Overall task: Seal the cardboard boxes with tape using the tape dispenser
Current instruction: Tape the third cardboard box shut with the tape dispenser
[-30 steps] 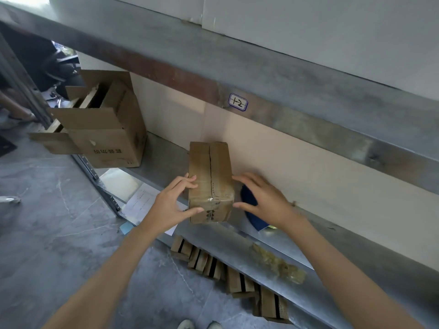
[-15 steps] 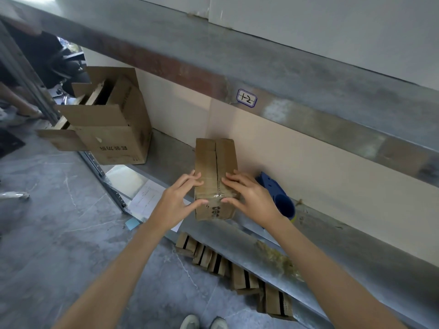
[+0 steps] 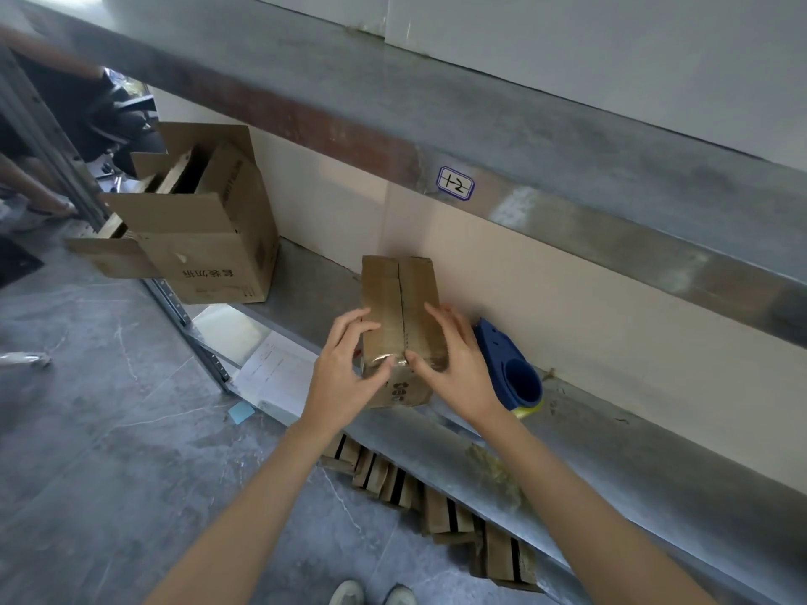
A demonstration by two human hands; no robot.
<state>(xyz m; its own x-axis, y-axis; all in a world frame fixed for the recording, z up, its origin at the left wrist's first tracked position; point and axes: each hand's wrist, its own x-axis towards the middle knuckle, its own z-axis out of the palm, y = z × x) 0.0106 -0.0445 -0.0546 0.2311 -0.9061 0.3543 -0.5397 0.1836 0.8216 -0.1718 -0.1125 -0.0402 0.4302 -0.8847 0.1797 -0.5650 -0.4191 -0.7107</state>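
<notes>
A small brown cardboard box (image 3: 399,294) stands on the grey metal shelf (image 3: 301,290), its top flaps closed with a seam down the middle and clear tape across the near end. My left hand (image 3: 345,373) holds the box's left side, fingers on top and thumb on the taped front edge. From the other side my right hand (image 3: 454,364) lies on the right half of the top, fingers straight, thumb pressing the tape at the seam. The blue tape dispenser (image 3: 508,369) lies on the shelf just right of the box, behind my right hand.
A larger open cardboard box (image 3: 205,251) sits at the shelf's left end. A crumpled wad of clear tape (image 3: 495,467) lies on the shelf near its front edge. Small boxes (image 3: 436,504) and papers (image 3: 275,369) lie on the floor below. An upper shelf beam (image 3: 567,137) overhangs.
My right hand has moved from beside the box, in front of the dispenser, onto the box top. The dispenser is now uncovered. My left hand has stayed on the box.
</notes>
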